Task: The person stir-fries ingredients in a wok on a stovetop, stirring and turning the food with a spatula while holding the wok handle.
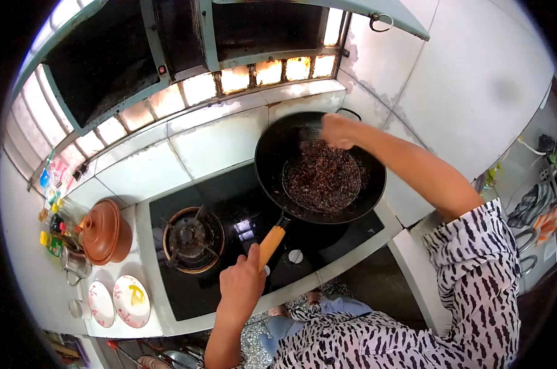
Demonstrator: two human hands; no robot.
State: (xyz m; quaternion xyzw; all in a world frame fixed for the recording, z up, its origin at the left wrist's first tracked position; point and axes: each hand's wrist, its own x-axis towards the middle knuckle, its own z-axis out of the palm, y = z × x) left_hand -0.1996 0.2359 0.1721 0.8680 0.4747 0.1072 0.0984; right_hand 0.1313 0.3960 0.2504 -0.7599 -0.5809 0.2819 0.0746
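A black wok [269, 147] with a wooden handle [272, 243] sits over the right side of the stove. Dark reddish-brown, crumbly food [324, 175] with a glossy, wet look covers its bottom. My left hand [241, 280] is closed around the handle, the thumb lying along its top. Over the far part of the wok my right hand [338, 131] is closed in a fist. A greyish, blurred shape [308, 138] shows just left of that fist; whether the hand holds it cannot be made out.
The black glass stove [186, 295] has a bare left burner [193, 240] and a control knob [296, 256] in front. Left of it stand a lidded clay pot [106, 234], a metal cup [76, 264], bottles [57, 224] and two floral plates [131, 317]. A range hood [401, 21] overhangs the back.
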